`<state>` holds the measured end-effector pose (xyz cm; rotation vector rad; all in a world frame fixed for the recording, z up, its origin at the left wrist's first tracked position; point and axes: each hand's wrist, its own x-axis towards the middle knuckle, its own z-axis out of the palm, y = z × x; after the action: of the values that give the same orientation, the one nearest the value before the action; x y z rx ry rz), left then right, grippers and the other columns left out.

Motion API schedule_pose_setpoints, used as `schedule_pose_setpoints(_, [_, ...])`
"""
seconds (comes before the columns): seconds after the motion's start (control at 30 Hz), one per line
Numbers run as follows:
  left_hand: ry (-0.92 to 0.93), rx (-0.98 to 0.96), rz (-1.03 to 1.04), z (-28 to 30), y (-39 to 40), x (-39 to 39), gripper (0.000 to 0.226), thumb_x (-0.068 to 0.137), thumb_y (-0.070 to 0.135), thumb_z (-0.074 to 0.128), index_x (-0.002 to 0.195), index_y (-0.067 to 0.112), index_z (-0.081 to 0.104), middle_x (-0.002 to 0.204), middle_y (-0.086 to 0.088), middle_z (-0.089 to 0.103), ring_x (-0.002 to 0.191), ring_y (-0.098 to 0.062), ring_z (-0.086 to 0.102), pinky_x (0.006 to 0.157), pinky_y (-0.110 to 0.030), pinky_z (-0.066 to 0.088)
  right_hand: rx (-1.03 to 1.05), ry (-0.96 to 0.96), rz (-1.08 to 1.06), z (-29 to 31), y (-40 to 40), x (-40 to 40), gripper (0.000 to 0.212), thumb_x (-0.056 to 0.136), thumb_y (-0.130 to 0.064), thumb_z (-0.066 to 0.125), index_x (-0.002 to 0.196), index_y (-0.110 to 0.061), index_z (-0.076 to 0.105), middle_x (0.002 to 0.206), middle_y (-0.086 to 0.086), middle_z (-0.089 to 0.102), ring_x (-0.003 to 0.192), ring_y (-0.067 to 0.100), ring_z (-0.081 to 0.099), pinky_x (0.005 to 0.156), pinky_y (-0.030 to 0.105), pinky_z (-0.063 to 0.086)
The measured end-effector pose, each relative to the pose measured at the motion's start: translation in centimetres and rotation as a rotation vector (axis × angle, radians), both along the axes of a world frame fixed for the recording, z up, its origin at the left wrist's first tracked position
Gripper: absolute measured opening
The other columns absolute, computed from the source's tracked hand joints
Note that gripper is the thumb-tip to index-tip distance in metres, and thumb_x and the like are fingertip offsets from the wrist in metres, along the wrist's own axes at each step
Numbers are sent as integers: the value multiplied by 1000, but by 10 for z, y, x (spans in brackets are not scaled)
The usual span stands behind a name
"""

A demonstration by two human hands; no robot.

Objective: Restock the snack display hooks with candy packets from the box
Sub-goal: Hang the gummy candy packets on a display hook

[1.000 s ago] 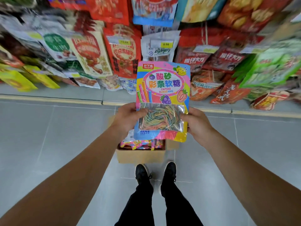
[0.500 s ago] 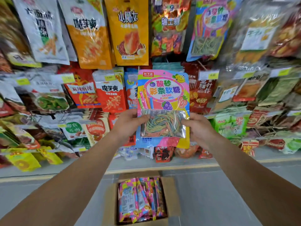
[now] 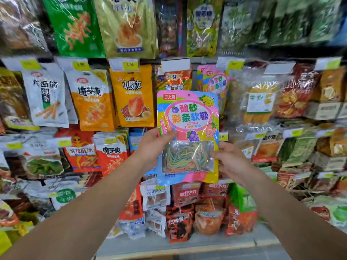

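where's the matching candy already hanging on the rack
In the head view, the hung candy packet is just right of centre, above and behind the held candy packet, right of the Sugar bag.

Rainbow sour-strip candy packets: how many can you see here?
2. One candy packet is held up in front of the shelves by the left hand and right hand. Another hanging packet is on the display behind it. More may hang hidden behind that one.

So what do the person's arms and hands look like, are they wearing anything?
Both arms are bare right up to the picture's edge: no sleeves show. The left hand and right hand wear no gloves, and no rings, watch or bracelet can be seen.
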<state>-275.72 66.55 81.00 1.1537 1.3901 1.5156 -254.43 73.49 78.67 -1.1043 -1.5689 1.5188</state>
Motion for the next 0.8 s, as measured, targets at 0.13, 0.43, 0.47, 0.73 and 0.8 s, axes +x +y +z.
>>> schedule_pose_setpoints(0.13, [-34, 38, 8, 16, 36, 19, 20, 95, 17, 61, 111, 7, 69, 110, -5, 74, 101, -17, 70, 89, -34, 52, 119, -78, -68, 26, 43, 16, 18, 89, -4, 61, 100, -15, 71, 97, 11, 75, 89, 23, 71, 87, 44, 55])
schedule_pose_setpoints(0.43, [0, 30, 119, 40, 102, 56, 2, 91, 19, 68, 90, 19, 70, 92, 10, 74, 85, 1, 67, 81, -22, 46, 715, -235, -285, 134, 148, 39, 29, 87, -8, 53, 111, -17, 66, 108, -2, 68, 99, 14, 62, 78, 20, 42])
schedule_pose_setpoints(0.47, [5, 26, 135, 41, 108, 58, 3, 90, 20, 70, 92, 19, 70, 95, 7, 75, 89, -4, 67, 81, -24, 46, 759, -257, -283, 144, 155, 38, 32, 87, -8, 54, 116, -16, 65, 110, -2, 68, 100, 13, 61, 79, 20, 41])
schedule_pose_setpoints(0.73, [87, -27, 156, 48, 146, 72, 10, 89, 26, 69, 93, 18, 74, 100, 4, 76, 99, -13, 67, 92, -35, 45, 1260, -725, -244, 174, 216, 34, 58, 89, -8, 55, 145, -16, 43, 148, 5, 45, 134, 30, 42, 107, 40, 40])
schedule_pose_setpoints(0.8, [98, -35, 153, 53, 154, 73, 8, 89, 25, 69, 92, 20, 74, 99, 5, 76, 98, -12, 67, 91, -34, 46, 1318, -824, -222, 176, 233, 33, 63, 90, -12, 57, 149, -17, 36, 155, 2, 36, 141, 28, 31, 114, 42, 34])
